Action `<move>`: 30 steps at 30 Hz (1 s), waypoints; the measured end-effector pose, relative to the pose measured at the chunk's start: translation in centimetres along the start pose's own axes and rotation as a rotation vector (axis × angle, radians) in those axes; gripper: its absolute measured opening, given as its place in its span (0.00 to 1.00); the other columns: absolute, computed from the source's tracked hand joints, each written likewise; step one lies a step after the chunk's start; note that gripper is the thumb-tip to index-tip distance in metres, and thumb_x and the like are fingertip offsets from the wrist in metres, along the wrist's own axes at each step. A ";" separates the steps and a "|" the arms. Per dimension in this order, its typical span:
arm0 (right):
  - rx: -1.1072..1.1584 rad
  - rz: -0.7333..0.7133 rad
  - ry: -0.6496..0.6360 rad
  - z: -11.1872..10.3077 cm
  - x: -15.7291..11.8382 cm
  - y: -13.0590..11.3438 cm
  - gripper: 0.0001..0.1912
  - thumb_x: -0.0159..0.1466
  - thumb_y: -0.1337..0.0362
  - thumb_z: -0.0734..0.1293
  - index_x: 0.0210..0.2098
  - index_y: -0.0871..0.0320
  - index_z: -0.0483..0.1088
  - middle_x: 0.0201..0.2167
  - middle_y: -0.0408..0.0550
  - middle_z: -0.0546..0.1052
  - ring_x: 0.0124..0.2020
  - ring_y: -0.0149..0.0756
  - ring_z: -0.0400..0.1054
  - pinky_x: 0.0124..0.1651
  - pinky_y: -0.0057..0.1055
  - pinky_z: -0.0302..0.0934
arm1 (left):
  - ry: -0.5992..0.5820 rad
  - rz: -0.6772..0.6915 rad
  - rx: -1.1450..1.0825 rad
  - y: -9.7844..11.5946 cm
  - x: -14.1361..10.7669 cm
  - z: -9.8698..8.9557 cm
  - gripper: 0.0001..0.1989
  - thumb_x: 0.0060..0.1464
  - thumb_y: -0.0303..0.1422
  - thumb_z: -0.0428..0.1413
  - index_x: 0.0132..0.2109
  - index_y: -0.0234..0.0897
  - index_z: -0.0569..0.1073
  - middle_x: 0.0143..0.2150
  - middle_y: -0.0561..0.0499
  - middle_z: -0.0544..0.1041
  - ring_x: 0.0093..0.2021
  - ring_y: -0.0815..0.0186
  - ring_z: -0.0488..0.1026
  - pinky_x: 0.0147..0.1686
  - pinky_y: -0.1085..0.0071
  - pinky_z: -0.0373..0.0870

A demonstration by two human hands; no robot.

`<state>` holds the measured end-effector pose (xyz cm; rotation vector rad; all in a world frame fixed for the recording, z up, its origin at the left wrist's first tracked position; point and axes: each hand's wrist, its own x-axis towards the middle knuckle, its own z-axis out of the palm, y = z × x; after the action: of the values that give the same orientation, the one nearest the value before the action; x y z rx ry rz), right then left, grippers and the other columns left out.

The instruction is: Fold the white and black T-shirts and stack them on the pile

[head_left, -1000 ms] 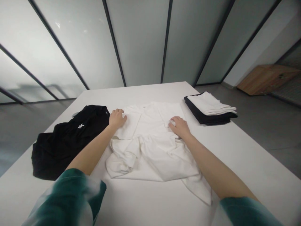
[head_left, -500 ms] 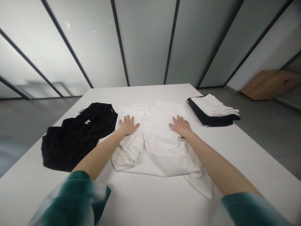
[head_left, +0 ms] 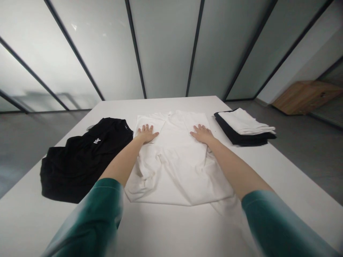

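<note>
Garment (head_left: 178, 167), white, laid out at worktop (head_left: 273, 182) centre, lower part creased. Left hand (head_left: 146, 134): palm down on it at eleven o'clock, fingers spread. Right hand (head_left: 201, 134): likewise at one o'clock, fingers apart. Black shirt (head_left: 88, 160): nine o'clock, rumpled. Stack (head_left: 242, 122), folded, white over black: two o'clock.

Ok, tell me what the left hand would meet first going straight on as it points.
First, more of the creased white cloth garment under the left hand, then the flat white tabletop. Nothing upright seems to block it, though depth is unclear.
</note>
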<state>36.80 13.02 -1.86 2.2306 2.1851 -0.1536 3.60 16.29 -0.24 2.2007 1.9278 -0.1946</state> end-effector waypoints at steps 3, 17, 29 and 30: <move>-0.022 -0.012 0.095 -0.2 -0.1 -0.3 0.33 0.71 0.48 0.51 0.68 0.59 0.57 0.70 0.62 0.56 0.69 0.54 0.51 0.65 0.50 0.48 | 0.097 -0.035 0.020 0.8 -0.3 -0.7 0.40 0.61 0.56 0.39 0.71 0.34 0.55 0.74 0.33 0.48 0.72 0.41 0.45 0.65 0.44 0.47; 0.000 0.011 -0.030 -0.6 -3.4 -3.4 0.41 0.68 0.42 0.52 0.71 0.63 0.52 0.72 0.66 0.49 0.71 0.60 0.45 0.67 0.53 0.43 | -0.015 -0.095 0.005 4.6 -4.8 0.7 0.45 0.59 0.59 0.38 0.73 0.35 0.47 0.75 0.33 0.40 0.73 0.38 0.39 0.61 0.31 0.46; 0.080 -0.017 0.037 0.2 1.6 -2.2 0.40 0.68 0.41 0.53 0.71 0.60 0.52 0.73 0.62 0.49 0.72 0.57 0.42 0.69 0.55 0.38 | 0.068 0.035 -0.035 3.3 1.0 0.3 0.44 0.58 0.59 0.40 0.73 0.37 0.50 0.75 0.37 0.42 0.74 0.40 0.37 0.65 0.34 0.37; 0.105 -0.021 0.035 0.0 1.8 -2.0 0.38 0.68 0.42 0.53 0.70 0.59 0.54 0.72 0.61 0.50 0.72 0.56 0.44 0.69 0.54 0.39 | 0.081 0.065 -0.073 2.8 1.4 0.0 0.42 0.59 0.58 0.41 0.72 0.37 0.54 0.75 0.36 0.45 0.73 0.40 0.40 0.65 0.35 0.40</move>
<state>34.80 14.89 -1.93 2.2807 2.2700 -0.2369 6.58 17.29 -0.37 2.2514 1.8691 -0.0251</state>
